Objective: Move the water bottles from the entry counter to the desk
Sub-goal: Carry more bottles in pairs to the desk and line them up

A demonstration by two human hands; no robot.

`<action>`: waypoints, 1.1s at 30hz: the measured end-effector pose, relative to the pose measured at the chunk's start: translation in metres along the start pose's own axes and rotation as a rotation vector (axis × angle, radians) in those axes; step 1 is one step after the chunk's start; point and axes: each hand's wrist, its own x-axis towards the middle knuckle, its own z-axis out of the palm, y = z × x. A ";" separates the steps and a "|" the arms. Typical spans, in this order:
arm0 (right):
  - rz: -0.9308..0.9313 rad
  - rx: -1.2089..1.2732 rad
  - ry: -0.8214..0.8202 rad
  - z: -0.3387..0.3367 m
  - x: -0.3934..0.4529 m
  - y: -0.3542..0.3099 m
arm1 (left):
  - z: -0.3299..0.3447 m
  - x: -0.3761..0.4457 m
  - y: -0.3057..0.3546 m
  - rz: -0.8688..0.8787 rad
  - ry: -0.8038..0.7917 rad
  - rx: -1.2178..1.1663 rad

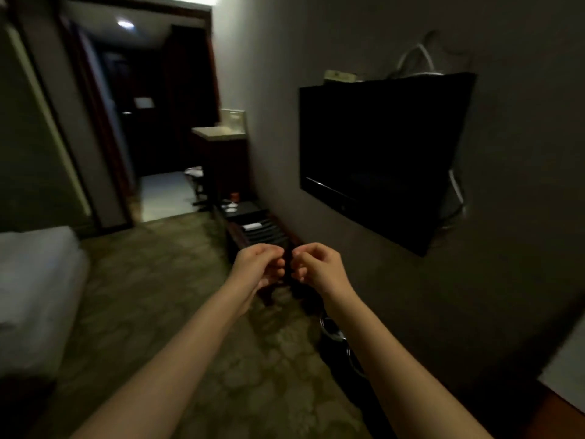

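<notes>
My left hand [259, 267] and my right hand [316, 267] are held out side by side in front of me, almost touching. Their fingers are loosely curled and hold nothing. The entry counter [215, 133], with a pale top on a dark cabinet, stands far ahead against the right wall by the doorway. A pale, blurred shape [233, 119] sits at its back; I cannot tell whether it is water bottles. A light surface with a wooden edge [563, 372], possibly the desk, shows at the lower right corner.
A dark TV [380, 163] hangs on the right wall. Below it a low dark bench [253, 226] with small items runs along the wall. A bed [34, 280] is on the left. Patterned carpet [177, 280] leads to the tiled entry.
</notes>
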 end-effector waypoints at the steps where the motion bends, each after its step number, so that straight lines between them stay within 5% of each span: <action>1: -0.010 -0.026 -0.045 0.028 0.008 0.000 | -0.028 0.005 0.005 0.008 0.051 -0.016; 10: -0.029 0.002 -0.326 0.198 0.118 0.011 | -0.182 0.084 0.033 0.049 0.252 -0.003; 23: -0.037 0.080 -0.483 0.390 0.379 0.028 | -0.345 0.333 0.085 0.148 0.413 -0.103; 33: -0.008 0.104 -0.540 0.616 0.562 0.083 | -0.564 0.534 0.089 0.114 0.508 -0.058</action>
